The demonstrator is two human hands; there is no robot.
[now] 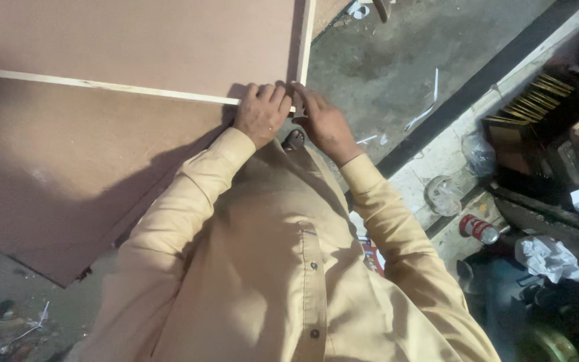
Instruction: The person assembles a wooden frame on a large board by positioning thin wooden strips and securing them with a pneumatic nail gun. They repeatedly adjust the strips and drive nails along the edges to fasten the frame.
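A large brown fibreboard panel [122, 40] lies in front of me, edged with thin pale wooden strips [102, 85]. A second pale strip [305, 40] runs along its right edge, meeting the first at a corner. My left hand [261, 114] rests curled on the strip near that corner. Beside it, my right hand [326, 124] has its fingers touching the corner where the strips meet. A small dark object [294, 139] sits just below the two hands, mostly hidden. My tan shirt sleeves and chest fill the lower middle of the view.
A second brown board [55, 174] lies under the first at the left. Grey concrete floor [397, 60] with paper scraps lies to the right. A red and white can [478, 229], crumpled plastic [443, 194], white rags [549, 258] and wooden clutter [537, 100] crowd the right side.
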